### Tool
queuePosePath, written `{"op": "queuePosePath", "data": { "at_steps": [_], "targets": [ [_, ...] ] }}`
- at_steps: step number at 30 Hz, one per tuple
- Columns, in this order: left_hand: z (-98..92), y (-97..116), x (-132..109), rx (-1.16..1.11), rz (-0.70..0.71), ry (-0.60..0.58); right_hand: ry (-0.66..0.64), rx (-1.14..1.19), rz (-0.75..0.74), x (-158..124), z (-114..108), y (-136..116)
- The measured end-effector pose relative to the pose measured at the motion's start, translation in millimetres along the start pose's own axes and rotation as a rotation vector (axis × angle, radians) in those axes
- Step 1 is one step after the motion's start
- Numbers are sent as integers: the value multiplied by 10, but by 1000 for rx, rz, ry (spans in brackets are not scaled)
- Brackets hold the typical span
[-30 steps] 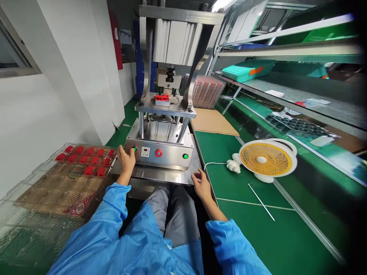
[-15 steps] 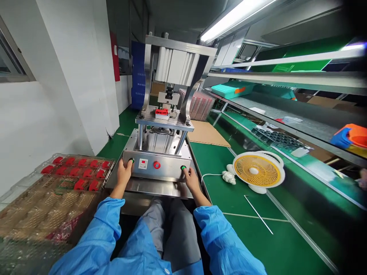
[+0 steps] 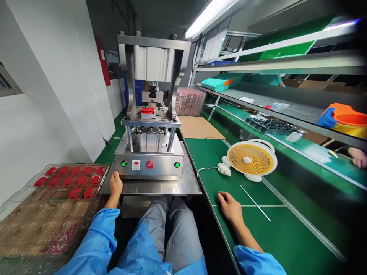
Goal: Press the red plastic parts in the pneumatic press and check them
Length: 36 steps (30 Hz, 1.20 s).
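Starting at lower left, see red parts (image 3: pixel 68 181) seated in a clear tray (image 3: pixel 37 217). Just right of that, find the left hand (image 3: pixel 115 186) at the lower left corner of the steel base (image 3: pixel 162 172), with fingers held together; cannot tell whether gripping the corner or merely resting beside it. Move left of centre, into the press (image 3: pixel 166 124), for 1 red piece (image 3: pixel 147 110) set on a pale block (image 3: pixel 148 115). Judging by looks, expect light, stiff, smooth plastic, a little slippery, perhaps fragile along any thin edges. Would best be taken by the 2 short ends, between thumb and finger. Lies with long axis running left to right across the frame, nearly level; cannot tell which end counts as front. Right of centre, low in the frame, notice the right hand (image 3: pixel 231 206) at the green table (image 3: pixel 200 152), half-open, with loosely curled fingers pointing left and nothing visible in grasp. Farther right, see a fan (image 3: pixel 250 157) and, below it, a thin rod (image 3: pixel 255 203) lying aslant.
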<state>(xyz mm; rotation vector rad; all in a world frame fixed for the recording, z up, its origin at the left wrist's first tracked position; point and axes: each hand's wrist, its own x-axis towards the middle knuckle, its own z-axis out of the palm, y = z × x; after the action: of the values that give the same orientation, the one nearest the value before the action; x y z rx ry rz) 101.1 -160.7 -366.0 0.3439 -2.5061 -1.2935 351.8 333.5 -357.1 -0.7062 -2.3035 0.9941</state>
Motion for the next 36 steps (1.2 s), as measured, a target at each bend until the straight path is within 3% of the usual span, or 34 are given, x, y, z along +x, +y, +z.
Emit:
{"op": "queuePosePath", "data": {
  "at_steps": [4, 14, 36],
  "targets": [
    [-23, 43, -18, 30, -61, 24, 63, 126, 103, -186, -166, 192],
    [19, -25, 42, 24, -28, 105, -95, -77, 89, -206, -142, 55],
    [6, -43, 45, 46, -5, 77, -98, -96, 81, -226, -146, 59]
  ]
}}
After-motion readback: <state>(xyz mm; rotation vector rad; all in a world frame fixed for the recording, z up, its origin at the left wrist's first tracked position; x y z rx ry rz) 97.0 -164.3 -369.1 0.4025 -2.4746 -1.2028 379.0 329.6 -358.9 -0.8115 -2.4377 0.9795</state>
